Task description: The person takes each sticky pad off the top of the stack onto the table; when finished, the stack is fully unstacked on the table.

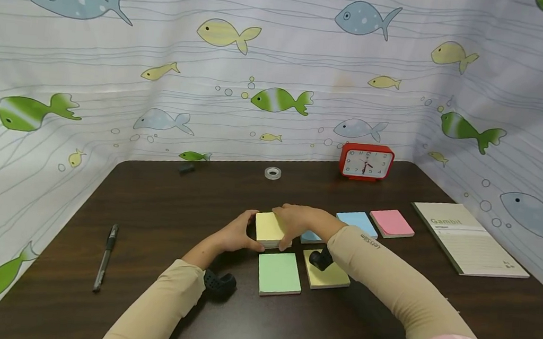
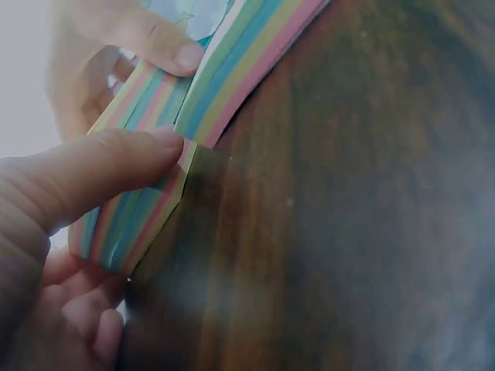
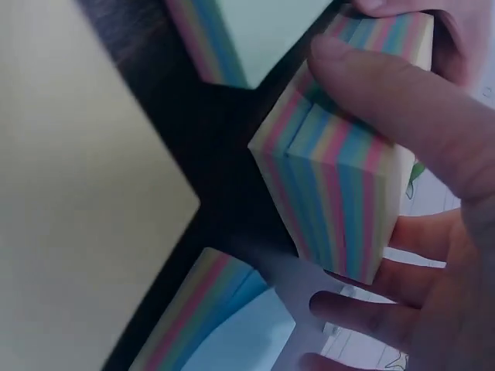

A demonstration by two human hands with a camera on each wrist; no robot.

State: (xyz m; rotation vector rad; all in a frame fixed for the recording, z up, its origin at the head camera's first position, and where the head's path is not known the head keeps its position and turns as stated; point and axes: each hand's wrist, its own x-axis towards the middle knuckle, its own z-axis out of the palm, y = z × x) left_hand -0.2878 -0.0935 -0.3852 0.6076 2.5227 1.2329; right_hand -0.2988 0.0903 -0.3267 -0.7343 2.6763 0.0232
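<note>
A thick stack of sticky notes [image 1: 268, 227], yellow on top with multicoloured striped edges, stands on the dark table. My left hand [image 1: 233, 234] grips its left side, thumb on the near face. From the right, my right hand [image 1: 298, 222] holds the same stack, its thumb [image 3: 387, 93] also on the near face. Just in front lies a green sticky note pad [image 1: 279, 274], and to its right a yellow pad [image 1: 330, 276], partly under the right wrist camera. Blue sticky notes [image 1: 358, 222] lie behind the right wrist, partly hidden by it.
A pink pad [image 1: 392, 222] and a notebook [image 1: 471, 241] lie to the right. At the back are a red clock [image 1: 367, 162], a tape roll [image 1: 273, 173] and a small dark block [image 1: 186, 168]. A pen [image 1: 105, 257] lies left. Fish-patterned cloth hangs behind.
</note>
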